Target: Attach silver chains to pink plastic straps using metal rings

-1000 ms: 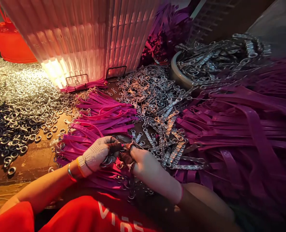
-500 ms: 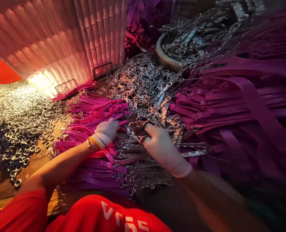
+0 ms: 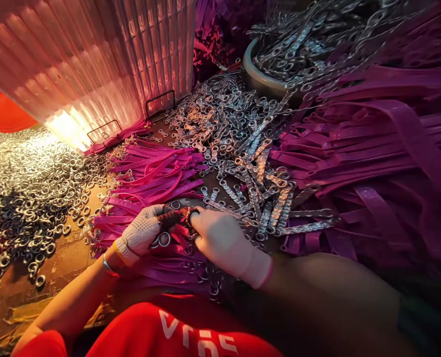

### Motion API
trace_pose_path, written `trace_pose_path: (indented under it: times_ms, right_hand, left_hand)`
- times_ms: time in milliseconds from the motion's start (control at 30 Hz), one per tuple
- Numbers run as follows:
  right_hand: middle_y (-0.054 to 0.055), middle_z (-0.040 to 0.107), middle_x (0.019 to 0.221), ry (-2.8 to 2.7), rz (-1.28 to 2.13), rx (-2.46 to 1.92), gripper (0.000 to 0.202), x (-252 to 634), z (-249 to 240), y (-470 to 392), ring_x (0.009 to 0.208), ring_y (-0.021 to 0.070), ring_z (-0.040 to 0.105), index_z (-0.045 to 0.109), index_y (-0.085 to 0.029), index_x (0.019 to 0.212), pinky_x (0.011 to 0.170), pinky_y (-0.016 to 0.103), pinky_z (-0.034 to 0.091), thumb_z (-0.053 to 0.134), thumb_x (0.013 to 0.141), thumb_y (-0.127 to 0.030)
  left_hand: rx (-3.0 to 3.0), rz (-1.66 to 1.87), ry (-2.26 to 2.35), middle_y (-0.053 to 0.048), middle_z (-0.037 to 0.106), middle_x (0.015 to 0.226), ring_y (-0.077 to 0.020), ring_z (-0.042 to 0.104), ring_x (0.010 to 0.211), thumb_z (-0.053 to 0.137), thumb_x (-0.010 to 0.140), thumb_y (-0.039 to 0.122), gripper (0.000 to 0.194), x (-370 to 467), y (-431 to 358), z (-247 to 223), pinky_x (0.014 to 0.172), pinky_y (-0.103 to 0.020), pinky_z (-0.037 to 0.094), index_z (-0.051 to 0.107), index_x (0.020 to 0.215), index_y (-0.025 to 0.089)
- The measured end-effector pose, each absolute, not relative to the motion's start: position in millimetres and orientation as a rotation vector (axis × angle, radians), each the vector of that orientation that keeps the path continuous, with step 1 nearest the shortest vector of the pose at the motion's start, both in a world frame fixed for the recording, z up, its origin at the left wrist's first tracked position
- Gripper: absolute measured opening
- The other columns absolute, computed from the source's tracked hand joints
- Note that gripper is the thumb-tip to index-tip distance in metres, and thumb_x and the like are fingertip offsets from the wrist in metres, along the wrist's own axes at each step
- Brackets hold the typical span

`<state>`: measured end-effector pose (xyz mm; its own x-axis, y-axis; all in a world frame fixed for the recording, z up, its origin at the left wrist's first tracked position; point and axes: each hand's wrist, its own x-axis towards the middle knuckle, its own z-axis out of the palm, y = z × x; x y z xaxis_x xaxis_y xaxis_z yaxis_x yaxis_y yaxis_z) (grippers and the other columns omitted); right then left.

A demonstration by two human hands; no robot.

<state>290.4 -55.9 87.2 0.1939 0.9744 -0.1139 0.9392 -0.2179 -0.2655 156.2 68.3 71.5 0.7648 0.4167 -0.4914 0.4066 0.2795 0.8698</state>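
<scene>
My left hand (image 3: 148,229), in a white dotted glove with dark fingertips, is closed around metal rings (image 3: 163,239) that stick out below its fingers. Right beside it, my right hand (image 3: 220,238), in a pale glove, pinches at a dark ring (image 3: 193,217). The fingertips of both hands nearly meet over the magenta straps (image 3: 157,173). What else lies between the fingers is too small to tell. Silver chain pieces (image 3: 276,198) lie just right of my right hand.
Loose rings (image 3: 30,198) are heaped at the left. A basin (image 3: 259,82) of chains stands at the back right, beside a chain pile (image 3: 220,119). More magenta straps (image 3: 372,144) fill the right. A ribbed translucent panel (image 3: 94,64) and red container (image 3: 4,111) stand behind.
My left hand has moved down and left, now with rings showing in it. My right hand has moved left and down from the chains to meet it.
</scene>
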Motion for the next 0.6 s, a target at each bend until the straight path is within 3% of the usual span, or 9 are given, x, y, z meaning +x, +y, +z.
trace_pose_path:
  times_ms: [133, 267, 433, 600]
  right_hand:
    - [0.013, 0.070, 0.088, -1.908, 0.343, -2.365, 0.019, 286, 84, -55, 0.076, 0.0194, 0.061, 0.066, -0.015, 0.086, 0.063, 0.030, 0.032, 0.051, 0.076, -0.007]
    - [0.013, 0.070, 0.089, -1.863, 0.393, -2.377, 0.025, 284, 79, -59, 0.082, 0.0213, 0.064, 0.066, -0.014, 0.090, 0.068, 0.030, 0.037, 0.048, 0.076, -0.004]
    - [0.015, 0.071, 0.101, -1.849, 0.580, -2.347, 0.025, 283, 87, -56, 0.095, 0.0251, 0.066, 0.064, -0.015, 0.099, 0.078, 0.031, 0.044, 0.051, 0.079, -0.010]
    - [0.012, 0.074, 0.084, -1.784, 0.686, -2.484, 0.024, 279, 82, -49, 0.077, 0.0266, 0.071, 0.062, -0.016, 0.102, 0.062, 0.031, 0.044, 0.052, 0.080, -0.015]
  left_hand:
    - [1.526, -0.031, 0.681, 0.002, 0.053, 0.063, -0.0070, 0.043, 0.046, 0.060, 0.087, 0.042, 0.026, 151, 62, 67, 0.044, -0.018, 0.034, 0.060, 0.084, 0.016]
    - [1.891, 0.015, 0.625, -0.001, 0.060, 0.071, -0.0099, 0.050, 0.062, 0.059, 0.084, 0.026, 0.013, 148, 58, 57, 0.056, -0.018, 0.038, 0.064, 0.078, 0.015]
    - [1.602, -0.039, 0.674, 0.002, 0.057, 0.063, -0.0082, 0.047, 0.050, 0.057, 0.088, 0.036, 0.022, 146, 59, 61, 0.050, -0.019, 0.037, 0.062, 0.082, 0.015]
    - [1.670, -0.106, 0.759, 0.004, 0.051, 0.052, -0.0078, 0.045, 0.043, 0.053, 0.088, 0.032, 0.022, 140, 57, 64, 0.044, -0.017, 0.031, 0.055, 0.073, 0.017]
